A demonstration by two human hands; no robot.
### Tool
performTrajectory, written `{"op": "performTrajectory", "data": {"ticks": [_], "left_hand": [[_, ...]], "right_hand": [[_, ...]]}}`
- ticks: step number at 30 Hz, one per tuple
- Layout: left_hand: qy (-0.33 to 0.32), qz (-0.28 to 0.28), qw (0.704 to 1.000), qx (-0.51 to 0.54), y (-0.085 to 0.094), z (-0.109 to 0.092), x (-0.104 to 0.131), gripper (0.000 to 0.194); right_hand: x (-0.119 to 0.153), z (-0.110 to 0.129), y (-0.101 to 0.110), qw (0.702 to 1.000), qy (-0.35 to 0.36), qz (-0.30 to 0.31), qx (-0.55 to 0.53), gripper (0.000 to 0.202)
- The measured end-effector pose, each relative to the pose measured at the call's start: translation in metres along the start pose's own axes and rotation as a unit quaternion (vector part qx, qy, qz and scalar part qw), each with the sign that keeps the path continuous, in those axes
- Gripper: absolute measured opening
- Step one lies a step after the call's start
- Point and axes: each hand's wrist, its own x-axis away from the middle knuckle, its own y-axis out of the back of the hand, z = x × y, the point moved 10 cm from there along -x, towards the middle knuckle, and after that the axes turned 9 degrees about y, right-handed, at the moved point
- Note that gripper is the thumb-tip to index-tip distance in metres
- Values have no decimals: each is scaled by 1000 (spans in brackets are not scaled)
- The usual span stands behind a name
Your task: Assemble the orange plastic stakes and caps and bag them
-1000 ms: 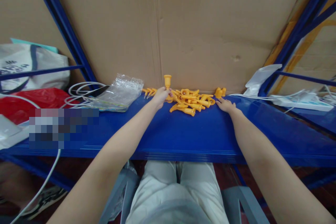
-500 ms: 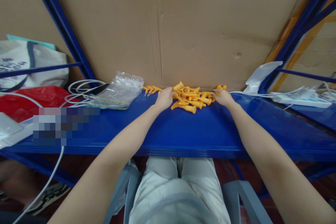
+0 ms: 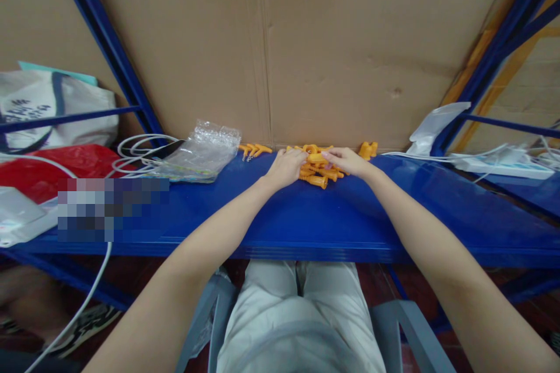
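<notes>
Against the cardboard at the middle of the blue table lies a pile of yellow-orange plastic pieces (image 3: 317,179), each with a thick hollow end and a thinner branching part. My left hand (image 3: 286,168) is at the pile's left side, its fingers closed on one orange plastic piece (image 3: 317,158). From the right, my right hand (image 3: 349,161) pinches the other end of this piece. Both hands hide part of the pile. A small row of orange pieces with short chains (image 3: 254,150) lies to the left, and another orange group (image 3: 368,150) stands to the right.
Clear plastic bags (image 3: 201,154) and looped white cables (image 3: 135,148) lie on the left, beside a red bag (image 3: 70,172). A white power strip (image 3: 503,166) is on the right. Cardboard (image 3: 332,46) rises behind the blue table (image 3: 315,221). Another person's leg (image 3: 48,297) shows lower left.
My right hand has moved left, away from the right-hand orange group, and my left hand slightly right. Both hands have come together on one orange piece over the pile.
</notes>
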Motion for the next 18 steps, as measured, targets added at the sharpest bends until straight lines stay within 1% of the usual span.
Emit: {"op": "performTrajectory", "data": {"ticks": [2, 7, 10, 13, 15, 18], "left_hand": [[2, -3, 1000, -13, 2, -1, 0, 31], [7, -7, 1000, -20, 8, 1, 0, 32], [6, -16, 1000, -17, 12, 1, 0, 32], [11, -11, 1000, -26, 11, 2, 0, 30], [17, -1, 999, -34, 10, 2, -1, 28], [21, 10, 999, -46, 8, 2, -1, 28]], "right_hand": [[0, 4, -9, 999, 3, 19, -45, 55], [0, 3, -8, 992, -25, -14, -119, 52], [-1, 2, -8, 990, -31, -16, -139, 50], [-3, 1, -9, 991, -16, -13, -132, 44], [-5, 3, -9, 993, 14, -16, -114, 40], [-5, 13, -2, 996, 69, -34, -36, 32]]}}
